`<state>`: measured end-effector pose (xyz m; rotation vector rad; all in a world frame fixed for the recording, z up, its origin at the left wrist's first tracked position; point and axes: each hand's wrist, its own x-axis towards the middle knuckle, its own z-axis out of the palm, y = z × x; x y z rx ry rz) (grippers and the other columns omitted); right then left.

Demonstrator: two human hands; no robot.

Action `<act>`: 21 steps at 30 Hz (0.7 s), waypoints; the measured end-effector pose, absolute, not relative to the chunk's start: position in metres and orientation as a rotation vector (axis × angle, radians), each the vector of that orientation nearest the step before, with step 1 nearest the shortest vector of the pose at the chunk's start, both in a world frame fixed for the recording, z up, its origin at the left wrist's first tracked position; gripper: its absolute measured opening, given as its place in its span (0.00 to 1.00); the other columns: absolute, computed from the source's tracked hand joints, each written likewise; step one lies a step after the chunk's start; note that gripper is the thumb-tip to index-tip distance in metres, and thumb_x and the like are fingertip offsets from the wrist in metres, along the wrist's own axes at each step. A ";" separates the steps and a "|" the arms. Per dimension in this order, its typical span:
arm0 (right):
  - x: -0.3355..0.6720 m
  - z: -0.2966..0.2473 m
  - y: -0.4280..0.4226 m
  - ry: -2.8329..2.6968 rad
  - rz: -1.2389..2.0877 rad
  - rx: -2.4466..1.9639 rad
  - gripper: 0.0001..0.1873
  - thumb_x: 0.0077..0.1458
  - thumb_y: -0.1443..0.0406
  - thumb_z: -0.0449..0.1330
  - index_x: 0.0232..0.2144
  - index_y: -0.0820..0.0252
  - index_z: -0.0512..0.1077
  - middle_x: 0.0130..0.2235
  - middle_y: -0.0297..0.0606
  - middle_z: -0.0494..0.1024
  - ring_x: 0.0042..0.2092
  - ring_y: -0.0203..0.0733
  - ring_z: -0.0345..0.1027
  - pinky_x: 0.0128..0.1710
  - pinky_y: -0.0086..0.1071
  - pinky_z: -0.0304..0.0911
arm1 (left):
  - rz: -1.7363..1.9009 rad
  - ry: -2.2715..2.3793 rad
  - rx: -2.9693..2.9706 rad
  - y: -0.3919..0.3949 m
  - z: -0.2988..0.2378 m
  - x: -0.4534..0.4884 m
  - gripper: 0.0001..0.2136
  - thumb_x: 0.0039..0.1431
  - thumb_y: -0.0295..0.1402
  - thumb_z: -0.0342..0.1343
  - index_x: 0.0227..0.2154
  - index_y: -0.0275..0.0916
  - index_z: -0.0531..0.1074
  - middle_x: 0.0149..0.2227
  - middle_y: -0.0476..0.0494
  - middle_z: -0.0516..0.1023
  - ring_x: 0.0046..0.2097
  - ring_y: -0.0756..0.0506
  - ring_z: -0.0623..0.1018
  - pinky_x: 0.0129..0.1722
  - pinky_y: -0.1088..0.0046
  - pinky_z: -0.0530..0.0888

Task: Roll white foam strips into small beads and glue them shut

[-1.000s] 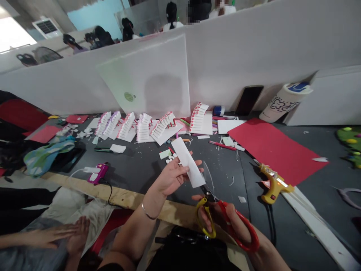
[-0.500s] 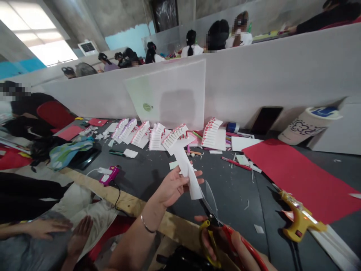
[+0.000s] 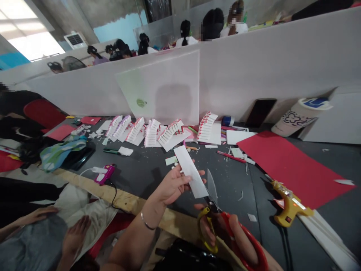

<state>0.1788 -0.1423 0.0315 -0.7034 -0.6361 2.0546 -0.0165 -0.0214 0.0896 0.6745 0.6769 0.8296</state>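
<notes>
Dark tabletop (image 3: 135, 177) stretches before me, a purple plug block (image 3: 105, 174) at its left; nearer the middle, the left hand (image 3: 172, 187) pinches a slanting white paper strip (image 3: 191, 171) above it. Beside that, the right hand (image 3: 244, 241) grips scissors (image 3: 213, 205), blades parted at the strip's lower end, and rightward a yellow glue gun (image 3: 290, 207) lies by a red sheet (image 3: 296, 169).

1. On my feed, I see a dark grey table (image 3: 231, 182).
2. To the right, I find red paper (image 3: 296, 165), a yellow glue gun (image 3: 290, 207) and a cup (image 3: 295, 118).
3. Toward the back lie white cards (image 3: 216, 132) and a red pen (image 3: 230, 156).
</notes>
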 end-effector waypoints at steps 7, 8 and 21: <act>0.164 0.035 -0.132 -0.556 2.043 -0.691 0.41 0.47 0.35 0.58 0.50 0.57 0.74 0.28 0.37 0.68 0.24 0.37 0.58 0.22 0.35 0.60 | 0.821 0.719 0.679 -0.019 0.090 -0.011 0.23 0.54 0.25 0.63 0.54 0.39 0.67 0.48 0.36 0.81 0.44 0.42 0.82 0.37 0.71 0.77; 0.162 0.036 -0.131 -0.541 2.048 -0.684 0.40 0.48 0.35 0.56 0.48 0.58 0.75 0.27 0.36 0.66 0.23 0.35 0.55 0.21 0.34 0.58 | 0.823 0.722 0.674 -0.019 0.091 -0.011 0.24 0.54 0.25 0.63 0.54 0.39 0.67 0.48 0.36 0.81 0.43 0.42 0.82 0.37 0.72 0.77; 0.157 0.031 -0.137 -0.441 2.087 -0.608 0.38 0.51 0.35 0.52 0.44 0.59 0.76 0.25 0.32 0.64 0.22 0.31 0.51 0.23 0.30 0.54 | 0.821 0.692 0.669 -0.017 0.092 -0.008 0.23 0.54 0.25 0.63 0.53 0.39 0.69 0.48 0.37 0.81 0.41 0.44 0.82 0.38 0.72 0.77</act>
